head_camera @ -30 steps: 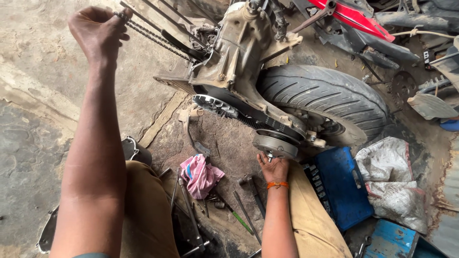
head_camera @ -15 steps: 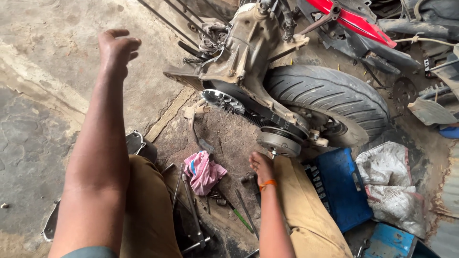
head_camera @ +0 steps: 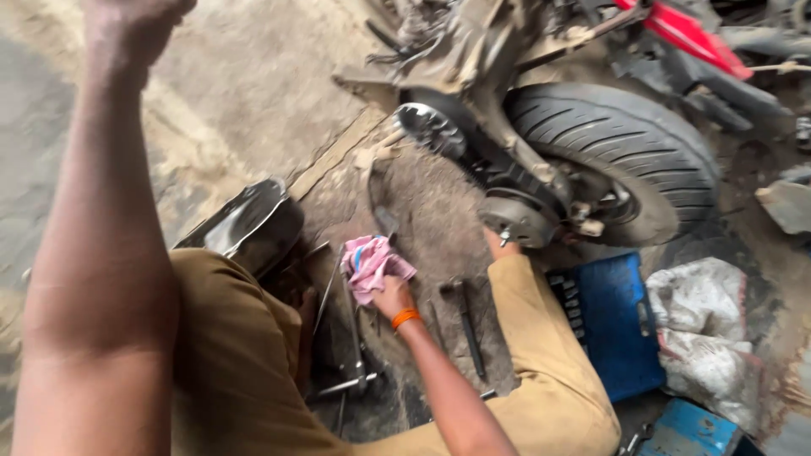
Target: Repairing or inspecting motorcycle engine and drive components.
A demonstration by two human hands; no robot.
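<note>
Now my right hand (head_camera: pixel 390 297) has its grip closed on the pink rag (head_camera: pixel 369 263), low beside my knee; my left hand (head_camera: pixel 135 21) is raised in a fist. Wiping seems next, needing a firm hold toward the greasy clutch (head_camera: pixel 517 219) ahead.

Moto repair w/shop (stripped scooter (head_camera: pixel 541 127), tools (head_camera: pixel 466 325))

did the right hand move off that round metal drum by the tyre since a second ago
Yes. The right hand has left the round drum beside the tyre and dropped toward the person, now on the pink rag on the ground.
</note>
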